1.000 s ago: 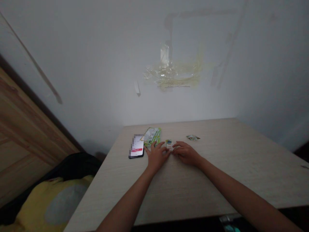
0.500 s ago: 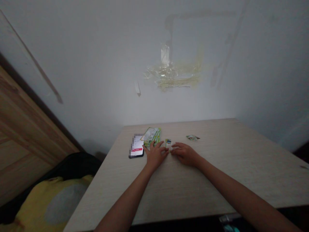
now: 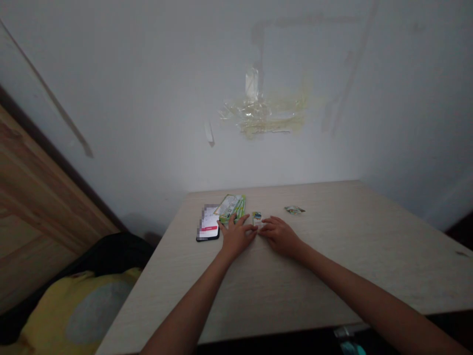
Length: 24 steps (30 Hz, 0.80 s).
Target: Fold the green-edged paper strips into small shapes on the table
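A small card or packet (image 3: 257, 216), light with a printed blue, yellow and green top, lies on the table between my hands. My left hand (image 3: 236, 238) rests with fingers spread, its thumb at the lower left edge of the card. Its other fingertips reach the near edge of a stack of green-and-white printed packets (image 3: 232, 206). From the other side, the fingertips of my right hand (image 3: 283, 236) come up to the card's right edge, loosely bent with the thumb apart. Whether either hand grips the card I cannot make out.
A phone (image 3: 209, 228) with a lit screen lies left of the stack. Farther right sits a crumpled green wrapper (image 3: 294, 210). The pale wooden table (image 3: 332, 212) meets a wall (image 3: 148, 98) with peeling tape (image 3: 254, 111). A yellow plush item (image 3: 48, 305) lies low at left.
My right fingertips have shifted very slightly at the card's edge. The view has drifted a little; otherwise the hands and things stay in place.
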### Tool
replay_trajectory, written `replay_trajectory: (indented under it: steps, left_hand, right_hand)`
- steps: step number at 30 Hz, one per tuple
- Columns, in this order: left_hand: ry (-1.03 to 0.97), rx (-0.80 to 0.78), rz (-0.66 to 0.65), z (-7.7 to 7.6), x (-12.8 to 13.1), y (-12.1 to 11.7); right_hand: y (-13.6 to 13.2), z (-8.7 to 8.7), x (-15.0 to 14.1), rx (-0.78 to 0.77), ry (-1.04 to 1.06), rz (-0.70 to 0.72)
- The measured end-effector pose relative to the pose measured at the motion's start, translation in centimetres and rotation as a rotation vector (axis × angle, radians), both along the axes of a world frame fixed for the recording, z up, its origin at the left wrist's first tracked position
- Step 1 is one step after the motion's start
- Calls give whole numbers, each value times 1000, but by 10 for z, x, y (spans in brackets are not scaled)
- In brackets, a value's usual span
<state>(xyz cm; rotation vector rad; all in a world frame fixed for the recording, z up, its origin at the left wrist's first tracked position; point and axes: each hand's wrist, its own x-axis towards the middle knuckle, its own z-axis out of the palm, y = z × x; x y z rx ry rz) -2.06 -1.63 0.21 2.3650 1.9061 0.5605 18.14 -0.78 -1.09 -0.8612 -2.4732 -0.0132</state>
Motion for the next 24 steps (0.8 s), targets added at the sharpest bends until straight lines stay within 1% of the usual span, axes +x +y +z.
replay_trajectory:
  steps: [5,11,19,24]
  left_hand:
    - [15,20,-3,-1,0,0]
    - [3,1,-5,-1,-1,0]
    - [10,-31,-12,2,-1,-1]
    - [4,-44,-5,3,-1,-1]
  right_hand:
    - [-6,-5,0,-50,-7,-74]
    - [-8,-2,-7,-46,-56,-116]
    - [-12,6,-14,-37,-117,-132]
    - [-11,3,-10,-108,-51,-135]
